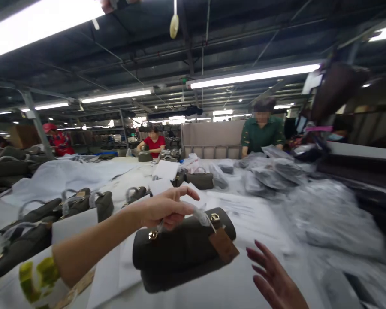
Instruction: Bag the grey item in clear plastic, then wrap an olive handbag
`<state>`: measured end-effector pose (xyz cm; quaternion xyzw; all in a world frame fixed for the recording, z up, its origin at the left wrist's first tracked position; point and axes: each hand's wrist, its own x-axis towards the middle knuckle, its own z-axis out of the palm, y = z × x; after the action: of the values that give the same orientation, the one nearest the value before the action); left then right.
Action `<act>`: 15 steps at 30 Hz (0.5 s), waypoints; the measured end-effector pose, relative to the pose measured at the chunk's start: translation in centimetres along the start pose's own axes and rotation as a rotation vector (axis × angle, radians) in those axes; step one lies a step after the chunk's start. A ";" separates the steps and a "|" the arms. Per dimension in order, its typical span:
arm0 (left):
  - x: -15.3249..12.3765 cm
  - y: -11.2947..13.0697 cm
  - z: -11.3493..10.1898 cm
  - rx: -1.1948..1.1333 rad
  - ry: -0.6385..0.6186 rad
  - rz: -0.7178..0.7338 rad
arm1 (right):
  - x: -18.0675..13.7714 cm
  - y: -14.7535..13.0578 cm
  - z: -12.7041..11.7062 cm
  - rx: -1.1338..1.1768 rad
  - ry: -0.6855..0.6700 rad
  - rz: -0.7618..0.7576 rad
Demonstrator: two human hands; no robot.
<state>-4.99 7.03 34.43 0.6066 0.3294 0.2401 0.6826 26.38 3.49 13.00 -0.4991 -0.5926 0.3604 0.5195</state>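
My left hand [163, 209] grips the wrapped handle of a dark olive handbag [180, 251] and holds it just above the white table [244, 214]. A brown tag [223, 244] hangs from the handle on the bag's right side. My right hand [275, 279] is at the lower right, fingers spread and empty, a short way right of the bag and not touching it.
More olive handbags [45, 219] lie in a row at the left, and another handbag [199, 178] sits farther back. Grey plastic bags [309, 201] pile up at the right. A person in green [262, 133] and two people in red [154, 143] work across the table.
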 end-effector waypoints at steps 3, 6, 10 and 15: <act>0.5 -0.7 3.7 0.076 -0.179 -0.013 | -1.8 -3.4 -1.3 0.001 -0.052 -0.142; 1.2 -2.0 6.6 0.083 -0.236 -0.009 | -3.9 -5.6 -2.0 0.108 -0.216 -0.107; 2.1 -5.0 8.2 0.036 -0.234 0.009 | -6.7 -5.3 -1.8 0.246 -0.278 0.005; 3.1 -9.1 8.1 -0.012 -0.221 0.034 | -8.1 -2.6 -0.6 0.182 -0.202 0.073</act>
<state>2.47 2.51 25.34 0.6308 0.2404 0.1852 0.7141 26.12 -5.04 13.55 -0.4320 -0.5883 0.4797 0.4870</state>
